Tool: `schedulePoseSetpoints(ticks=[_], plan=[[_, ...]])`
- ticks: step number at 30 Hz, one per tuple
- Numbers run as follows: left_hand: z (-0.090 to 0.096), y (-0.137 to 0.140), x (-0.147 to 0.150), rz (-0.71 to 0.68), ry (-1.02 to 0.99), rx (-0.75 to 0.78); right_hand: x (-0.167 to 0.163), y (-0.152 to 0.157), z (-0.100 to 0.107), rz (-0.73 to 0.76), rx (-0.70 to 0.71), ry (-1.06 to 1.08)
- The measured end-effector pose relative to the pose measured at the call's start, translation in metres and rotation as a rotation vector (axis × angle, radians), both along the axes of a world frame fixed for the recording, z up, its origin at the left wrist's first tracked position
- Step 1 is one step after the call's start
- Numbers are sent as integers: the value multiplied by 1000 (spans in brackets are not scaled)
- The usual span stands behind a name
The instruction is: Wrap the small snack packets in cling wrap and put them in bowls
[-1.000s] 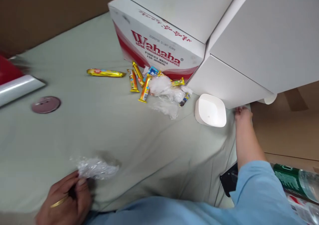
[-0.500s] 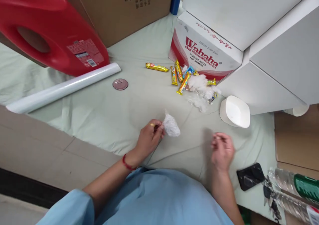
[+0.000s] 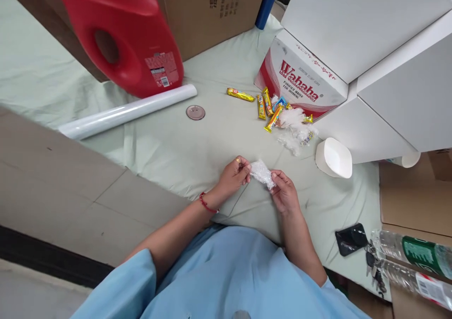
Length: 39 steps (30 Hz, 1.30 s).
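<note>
Crumpled clear plastic (image 3: 261, 173) is hanging or lying between the two hands, in front of the blue shirt (image 3: 240, 272); cannot tell whether it is touching the green cloth (image 3: 165, 154) below. Left hand (image 3: 234, 174): thumb and fingers are pinching the near-left end. Right hand (image 3: 284, 194): thumb and fingers are closing together on the opposite end. Contents, if any, are not showing through the creases.

Risks, judged: the film is looking thin, so uneven pulling could be tearing it; a light fingertip pinch could be letting one end slip. Anything inside could then be dropping onto the cloth.

Farther out, a plastic heap (image 3: 294, 126) is lying among yellow snacks (image 3: 271, 117), against the printed box (image 3: 300, 76). A white bowl (image 3: 323, 162) is standing to the right of the heap; a careless sweep of the right forearm could be knocking it. A round disc (image 3: 195, 112) is lying off to the left, well apart.
</note>
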<state>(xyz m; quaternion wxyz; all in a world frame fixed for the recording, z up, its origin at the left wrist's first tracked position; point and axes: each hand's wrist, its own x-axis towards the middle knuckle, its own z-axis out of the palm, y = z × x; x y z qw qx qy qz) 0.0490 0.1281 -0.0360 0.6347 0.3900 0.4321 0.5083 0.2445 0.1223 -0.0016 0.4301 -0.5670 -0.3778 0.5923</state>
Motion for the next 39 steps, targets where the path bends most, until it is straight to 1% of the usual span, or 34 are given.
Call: schedulePoseSetpoints(ticks=[1, 2, 4, 5, 6, 7, 8, 9, 10, 13, 16, 19, 21, 24, 26, 28, 31, 34, 35, 37, 39], plan=[[0, 0, 1, 2, -17, 3, -1, -2, 1, -20, 48, -71], [0, 0, 2, 7, -34, 4, -2, -5, 2, -49, 135, -175], [0, 0, 2, 18, -50, 17, -3, -11, 6, -82, 375, -423], [1, 0, 3, 17, -49, 29, -4, -14, 7, -57, 485, -536], [2, 0, 2, 10, -43, 40, -4, -16, 8, -3, 566, -626], [3, 0, 2, 2, -39, 47, -4, -18, 8, 69, 610, -685], [4, 0, 2, -3, -41, 45, -4, -20, 8, 140, 617, -716], [6, 0, 1, -8, -48, 38, -4, -21, 6, 185, 597, -723], [7, 0, 1, -12, -58, 28, -4, -22, 4, 197, 559, -705], [12, -1, 0, -34, -84, 31, -2, -25, -4, 99, 393, -513], [14, -2, 1, -39, -63, 97, -3, -26, -5, 2, 233, -261], [12, -3, 2, -91, 48, 143, -5, -27, -1, -19, 157, -84], [9, -2, 3, -123, 103, 135, -7, -27, 1, -9, 117, 25], [7, -1, 4, -129, 86, 116, -7, -27, 3, 0, 24, 189], [6, 0, 3, -151, 95, 143, -4, -26, 3, 8, -32, 271], [6, 1, 2, -169, 132, 178, 3, -23, 2, -3, -59, 316], [6, 2, -1, -132, 141, 161, 20, -14, 3, -86, -43, 332], [5, 3, -2, -98, 134, 161, 40, -6, 3, -154, -22, 249], [4, 3, -2, -95, 148, 186, 45, -5, 4, -176, -9, 173], [2, 3, -1, -83, 174, 255, 50, -7, 5, -254, 65, -61], [-1, 3, 0, -71, 178, 312, 48, -12, 8, -331, 213, -324]])
